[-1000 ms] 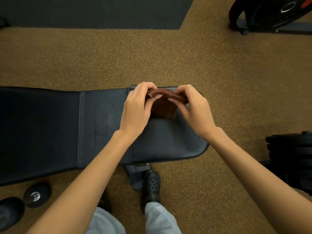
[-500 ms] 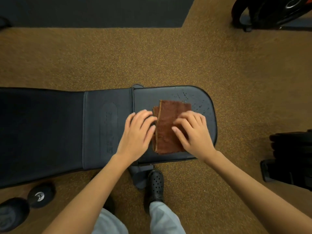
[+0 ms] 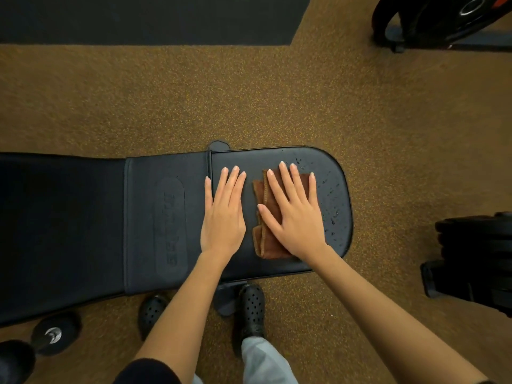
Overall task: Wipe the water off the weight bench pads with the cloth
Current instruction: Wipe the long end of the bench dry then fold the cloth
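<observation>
On the seat pad (image 3: 279,268), the flat, straight-fingered right hand (image 3: 295,217) hides most of the cloth (image 3: 261,242); the left hand (image 3: 223,214) lies flat beside; droplets (image 3: 332,195) seem faint.

The only lettering showing anywhere is sitting on the black padded vinyl weight bench (image 3: 166,223): an oval panel pressed into the middle pad is carrying embossed characters in the same black as the vinyl, running along the oval's length. From here they are blurring into the surface and I am not making out any word or number for certain. Nothing else in sight is carrying readable writing.
</observation>
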A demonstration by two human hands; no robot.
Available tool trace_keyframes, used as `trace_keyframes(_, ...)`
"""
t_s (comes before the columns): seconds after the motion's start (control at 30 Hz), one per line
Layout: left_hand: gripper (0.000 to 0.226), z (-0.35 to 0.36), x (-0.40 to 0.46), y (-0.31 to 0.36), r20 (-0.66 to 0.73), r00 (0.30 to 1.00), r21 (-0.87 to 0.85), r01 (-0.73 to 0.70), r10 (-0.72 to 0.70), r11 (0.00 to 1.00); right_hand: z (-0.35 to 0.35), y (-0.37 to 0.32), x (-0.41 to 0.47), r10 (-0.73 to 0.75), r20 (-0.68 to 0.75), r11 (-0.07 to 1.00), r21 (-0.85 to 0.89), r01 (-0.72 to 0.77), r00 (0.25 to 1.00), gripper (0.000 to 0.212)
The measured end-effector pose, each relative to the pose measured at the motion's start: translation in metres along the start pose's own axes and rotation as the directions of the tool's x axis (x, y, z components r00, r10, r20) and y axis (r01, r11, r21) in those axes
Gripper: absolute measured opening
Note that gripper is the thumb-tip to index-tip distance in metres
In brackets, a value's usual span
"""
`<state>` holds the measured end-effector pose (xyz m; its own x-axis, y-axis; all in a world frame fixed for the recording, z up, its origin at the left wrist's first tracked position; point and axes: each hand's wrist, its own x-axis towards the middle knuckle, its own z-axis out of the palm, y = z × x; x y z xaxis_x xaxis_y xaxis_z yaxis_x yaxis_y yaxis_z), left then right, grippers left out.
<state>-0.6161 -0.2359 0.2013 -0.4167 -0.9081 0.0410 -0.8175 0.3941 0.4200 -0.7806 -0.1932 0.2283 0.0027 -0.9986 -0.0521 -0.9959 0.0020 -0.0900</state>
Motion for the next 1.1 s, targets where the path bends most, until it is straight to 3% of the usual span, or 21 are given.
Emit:
trace_keyframes(0.37,0.052,-0.001,0.0,0.002,-0.031,0.999,-0.005,0.023,-0.023,1.0,-0.004,0.015,0.07,0.171,-0.084,0.985,0.05,-0.167,0.982,0.06)
trace_keyframes(0.5,0.052,-0.001,-0.001,0.002,-0.039,0.999,-0.013,0.021,-0.022,1.0,-0.007,0.016,0.052,0.062,-0.178,0.991,0.127,-0.04,0.982,0.052)
trace_keyframes(0.63,0.052,-0.001,-0.001,0.001,-0.038,0.999,-0.008,0.022,-0.023,1.0,-0.006,0.022,0.022,-0.03,-0.1,0.987,0.156,0.046,0.995,0.055)
trace_keyframes(0.77,0.051,-0.001,-0.001,0.001,-0.043,0.999,-0.009,0.028,-0.029,1.0,-0.013,0.039,0.005,-0.057,-0.111,0.987,0.141,0.072,0.992,0.051)
trace_keyframes(1.0,0.049,-0.002,0.0,0.003,-0.053,0.998,-0.037,0.035,-0.037,0.999,-0.007,0.035,0.048,0.277,-0.222,0.959,0.132,-0.252,0.935,0.047)
trace_keyframes(1.1,0.049,-0.001,0.0,0.003,-0.053,0.998,-0.042,0.042,-0.044,0.998,-0.001,0.019,0.068,0.279,-0.233,0.96,0.1,-0.263,0.931,0.045)
